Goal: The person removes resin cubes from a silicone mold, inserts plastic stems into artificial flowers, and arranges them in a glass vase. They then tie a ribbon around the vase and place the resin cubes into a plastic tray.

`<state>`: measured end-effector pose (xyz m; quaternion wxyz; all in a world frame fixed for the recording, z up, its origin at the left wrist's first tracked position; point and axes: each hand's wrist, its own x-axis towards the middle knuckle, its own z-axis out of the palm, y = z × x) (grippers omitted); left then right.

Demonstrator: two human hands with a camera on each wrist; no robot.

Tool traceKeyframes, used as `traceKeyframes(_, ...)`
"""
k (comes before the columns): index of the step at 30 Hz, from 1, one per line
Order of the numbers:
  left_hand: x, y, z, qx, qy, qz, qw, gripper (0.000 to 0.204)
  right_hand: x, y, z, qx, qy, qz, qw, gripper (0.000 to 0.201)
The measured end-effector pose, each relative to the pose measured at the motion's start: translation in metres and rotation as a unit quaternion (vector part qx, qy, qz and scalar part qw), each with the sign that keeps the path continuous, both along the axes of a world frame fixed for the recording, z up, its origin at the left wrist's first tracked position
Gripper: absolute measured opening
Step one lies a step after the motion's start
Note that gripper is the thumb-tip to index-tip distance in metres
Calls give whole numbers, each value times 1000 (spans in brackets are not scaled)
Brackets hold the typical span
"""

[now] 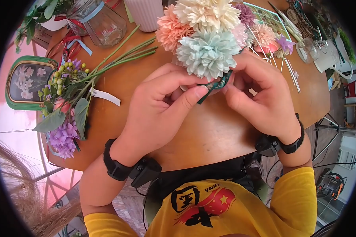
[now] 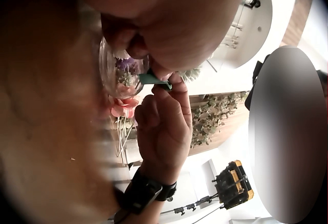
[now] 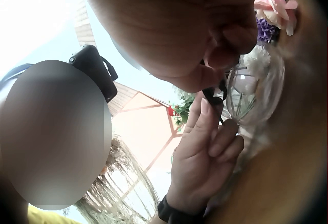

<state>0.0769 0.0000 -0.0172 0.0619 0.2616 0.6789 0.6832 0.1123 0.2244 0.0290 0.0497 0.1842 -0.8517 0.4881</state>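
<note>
Pale blue (image 1: 208,53), cream (image 1: 207,14) and coral (image 1: 173,29) pompom flowers stand together above both hands. Just below them is a dark green ribbon (image 1: 218,85), at the neck of a clear glass vase (image 3: 259,88). The left hand (image 1: 156,100) pinches the ribbon's left part between thumb and fingers. On the other side the right hand (image 1: 263,89) pinches the ribbon near the pale blue flower. In the left wrist view a green ribbon end (image 2: 149,79) shows between the two hands. The flower stems' lower parts are mostly hidden by the hands.
Left on the wooden table (image 1: 201,138) lie purple flowers (image 1: 63,138) with green stems, beside a green-framed picture (image 1: 30,82). A glass jar (image 1: 103,25) and a ribbed white vase (image 1: 145,14) stand behind. Loose flowers (image 1: 263,35) and a compartment box (image 1: 267,19) are at back right.
</note>
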Motion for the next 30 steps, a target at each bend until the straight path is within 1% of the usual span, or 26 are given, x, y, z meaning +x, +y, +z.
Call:
traceKeyframes(1, -1, 0, 0, 0, 3, 4, 1000, 14, -1, 0, 1, 1, 12, -2, 1000, 25)
traceKeyframes(7, -8, -5, -1, -28, -2, 35, 999, 10, -5, 5, -4, -9, -6, -30, 999, 23)
traceKeyframes(12, -9, -5, -2, -28, -26, 45, 998, 10, -5, 6, -3, -8, -67, -40, 997, 28)
traceKeyframes(16, -10, -5, 0, -49, 0, 50, 998, 10, -10, 8, -6, -25, -90, -40, 995, 32)
traceKeyframes(19, -11, -6, -1, -41, 7, 49, 998, 11, -9, 5, -1, -24, -107, -57, 992, 33)
traceKeyframes(22, -12, -7, -1, -40, 4, 52, 998, 11, -12, 8, -8, -33, -77, -44, 996, 34)
traceKeyframes(25, -11, -10, 8, -77, 1, 60, 995, 10, -15, 4, -19, -91, -22, -60, 994, 27)
traceKeyframes(28, -12, -9, 8, -51, -46, 56, 996, 7, -15, 7, -17, -57, -27, -69, 996, 28)
traceKeyframes(30, -14, -12, 6, -56, -45, 51, 996, 7, -15, 6, -17, -62, -33, -76, 995, 27)
